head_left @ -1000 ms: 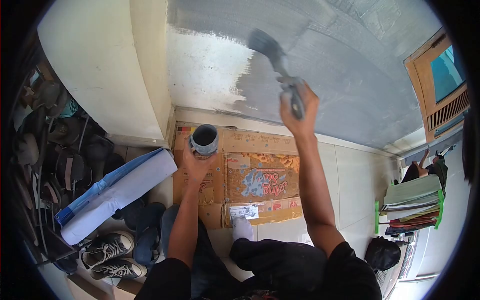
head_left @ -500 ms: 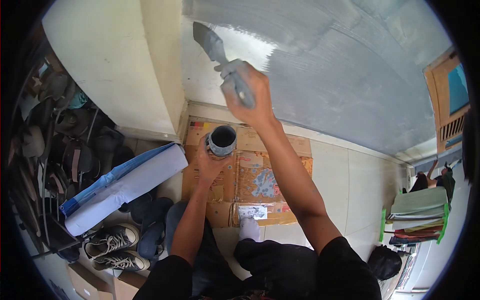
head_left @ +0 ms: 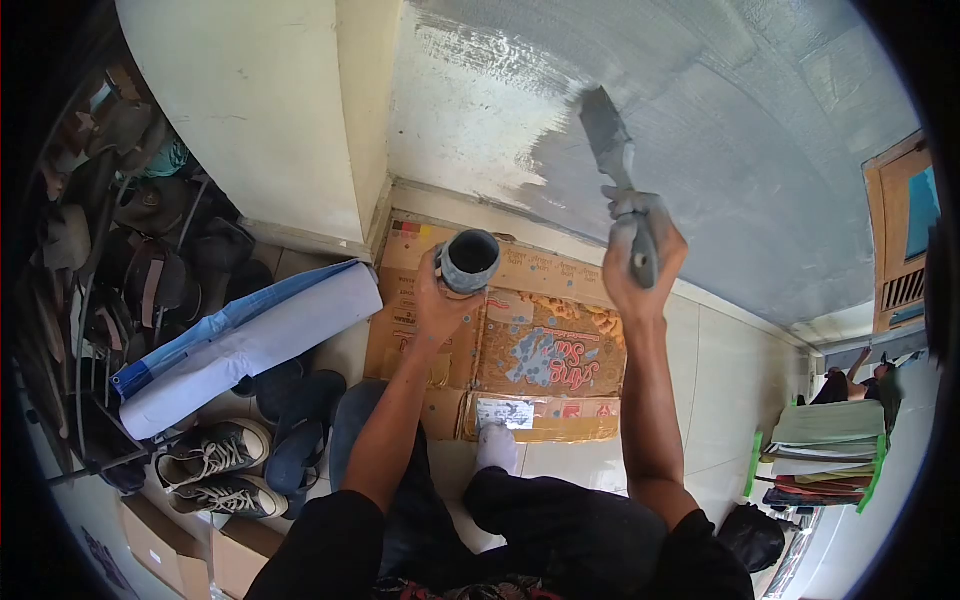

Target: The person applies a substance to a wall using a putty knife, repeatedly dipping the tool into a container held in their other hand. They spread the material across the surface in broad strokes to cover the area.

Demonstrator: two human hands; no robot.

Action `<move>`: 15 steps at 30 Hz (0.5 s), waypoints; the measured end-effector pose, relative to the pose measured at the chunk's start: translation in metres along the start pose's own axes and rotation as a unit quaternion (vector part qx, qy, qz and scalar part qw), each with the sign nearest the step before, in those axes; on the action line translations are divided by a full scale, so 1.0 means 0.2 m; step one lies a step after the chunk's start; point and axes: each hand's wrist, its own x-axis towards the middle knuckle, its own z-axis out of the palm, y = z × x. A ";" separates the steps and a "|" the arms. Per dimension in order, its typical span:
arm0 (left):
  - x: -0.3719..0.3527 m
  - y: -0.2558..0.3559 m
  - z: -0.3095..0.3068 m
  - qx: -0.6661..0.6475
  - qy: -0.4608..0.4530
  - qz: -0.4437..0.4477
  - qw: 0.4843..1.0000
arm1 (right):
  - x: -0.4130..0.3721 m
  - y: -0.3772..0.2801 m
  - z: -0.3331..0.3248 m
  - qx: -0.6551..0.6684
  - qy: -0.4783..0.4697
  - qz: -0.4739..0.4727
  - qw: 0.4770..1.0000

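My right hand (head_left: 643,255) is closed around the handle of a grey-smeared paintbrush (head_left: 608,140), its bristles up against the wall (head_left: 720,150). Wet-looking grey paint covers most of that wall, while a pale patch (head_left: 450,120) shows at its left with ragged brush marks along the edge. Grey paint also marks the fingers of this hand. In my left hand (head_left: 440,310) is a paint-stained cup (head_left: 470,262), held upright with its dark opening facing me. How much paint is inside cannot be made out.
Flattened cardboard (head_left: 560,360) with grey spatters lies on the tiled floor under the cup. At left are a rolled white-and-blue sheet (head_left: 260,345), sneakers (head_left: 220,470) and a crowded shoe rack (head_left: 130,250). A pale pillar (head_left: 250,110) adjoins the wall; a green-edged rack (head_left: 825,455) stands right.
The paintbrush has moved right and slightly down across the wall, and a streaky grey stroke now crosses the top of the pale patch. The cup stays in my left hand.
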 end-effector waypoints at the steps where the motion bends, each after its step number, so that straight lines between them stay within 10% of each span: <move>1: 0.00 -0.02 0.01 0.018 -0.009 -0.001 1.000 | 0.01 -0.04 0.03 0.001 0.001 -0.001 1.000; 11: -0.01 -0.04 0.00 0.026 -0.021 -0.030 0.999 | 0.34 -0.22 0.70 0.182 -0.031 -0.159 0.970; 15: -0.01 -0.05 0.01 0.007 -0.014 -0.037 0.999 | 0.34 -0.16 0.59 0.152 -0.031 -0.066 0.986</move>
